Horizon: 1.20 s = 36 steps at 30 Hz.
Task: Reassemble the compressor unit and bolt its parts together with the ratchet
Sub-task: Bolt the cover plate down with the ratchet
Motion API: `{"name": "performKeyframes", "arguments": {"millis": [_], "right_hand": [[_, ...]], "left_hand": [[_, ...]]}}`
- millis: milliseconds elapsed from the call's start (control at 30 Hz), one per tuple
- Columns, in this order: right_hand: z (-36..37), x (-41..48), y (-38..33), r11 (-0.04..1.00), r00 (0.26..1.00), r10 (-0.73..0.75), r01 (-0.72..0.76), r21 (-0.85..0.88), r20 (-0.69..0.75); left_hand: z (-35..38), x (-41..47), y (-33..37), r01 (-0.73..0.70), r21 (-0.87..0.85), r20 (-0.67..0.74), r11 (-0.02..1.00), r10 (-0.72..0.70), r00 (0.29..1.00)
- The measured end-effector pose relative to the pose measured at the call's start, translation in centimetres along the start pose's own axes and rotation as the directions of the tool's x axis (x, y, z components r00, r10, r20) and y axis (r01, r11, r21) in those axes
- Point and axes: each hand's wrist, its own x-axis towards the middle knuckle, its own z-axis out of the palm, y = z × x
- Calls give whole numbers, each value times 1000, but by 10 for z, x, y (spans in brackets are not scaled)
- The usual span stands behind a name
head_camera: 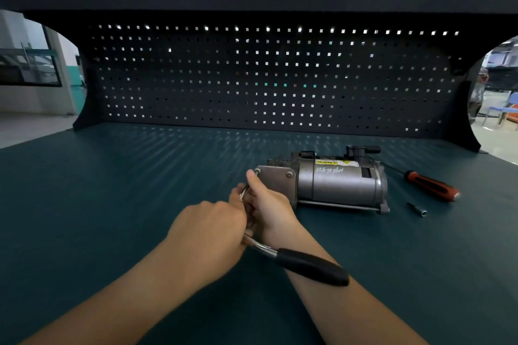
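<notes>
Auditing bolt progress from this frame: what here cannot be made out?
Head view:
ratchet head and socket: hidden between left hand and right hand.
end plate lower left corner: behind the right hand.
warning label text: too small.
compressor far side: faces away.

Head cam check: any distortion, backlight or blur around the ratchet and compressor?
Head view: heavy wide-angle bowing along the top of the pegboard. Backlight through its holes streaks the benchtop. The compressor is evenly lit and its label is visible. The left hand and right hand look slightly soft and cover the head of the ratchet.
</notes>
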Motion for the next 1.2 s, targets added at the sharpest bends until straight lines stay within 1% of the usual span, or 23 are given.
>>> {"name": "performKeyframes", "arguments": {"millis": [67,133,167,233,267,300,333,367,433,467,533,600,633,700,767,833,867,900,933,1000,1033,1100,1200], "right_hand": [[0,0,-3,1000,1000,-6,6,25,17],[0,0,-4,995,999,-10,5,100,43],[1,-1,-4,988,998,-5,-3,153,55],[1,-1,-3,984,998,6,-16,179,57],[2,0,-2,985,998,11,-21,172,61],[2,0,-1,985,998,15,-27,172,69],[3,1,-1,985,997,16,-29,172,76],[3,0,-1,986,997,13,-26,166,82],[2,0,-1,991,997,-1,-9,136,74],[1,-1,-1,994,998,-10,3,113,63],[0,-3,0,998,999,-26,24,58,32],[0,-4,-1,999,999,-37,37,28,-15],[1,-5,-1,999,999,-34,35,41,-23],[2,-6,-2,993,1000,-9,7,120,18],[2,-5,-3,990,999,-3,-2,138,32],[4,-3,-4,990,1000,-11,10,143,10],[5,-1,-5,988,1000,-11,11,153,-1],[7,-3,-5,989,1000,-9,10,150,-8],[8,-3,-5,990,1000,-6,5,141,2],[9,-2,-4,985,1000,-7,4,170,16],[8,-3,-4,979,1000,-14,9,204,24],[8,-2,-3,977,999,-11,1,214,44],[9,-6,-5,991,999,-20,17,131,26]], "left_hand": [[-2,3,-3,52,-101,25,993,-50,998],[-2,1,-6,146,-491,76,859,-124,989],[-4,-1,-5,224,-745,151,628,-167,974],[-5,-5,-4,420,-891,446,-174,-155,881],[-3,-6,-6,428,-677,561,-599,-42,827],[-2,-7,-9,359,-388,584,-849,74,808],[-1,-8,-11,279,-182,578,-943,127,806],[0,-8,-13,257,-132,570,-957,139,810],[2,-7,-13,358,-448,594,-819,26,804],[3,-5,-11,409,-669,576,-621,-85,813],[0,-3,-10,402,-913,407,-69,-218,887],[-6,-1,-10,297,-850,228,434,-205,952],[-9,0,-11,256,-751,180,608,-183,966],[-15,1,-9,196,-550,129,812,-149,980],[-16,0,-8,117,-404,-3,907,-129,992],[-18,-2,-8,40,-548,-198,835,-177,964],[-20,-2,-7,9,-727,-248,687,-275,929],[-22,-2,-6,-23,-889,-222,458,-385,896],[-25,-1,-8,-66,-993,-106,102,-474,874],[-25,3,-19,-172,-806,181,-566,-513,839],[-23,5,-27,-229,-644,283,-730,-505,815],[-20,6,-36,-294,-537,362,-791,-531,766],[-24,10,-23,-321,-738,137,-594,-596,791]]}}
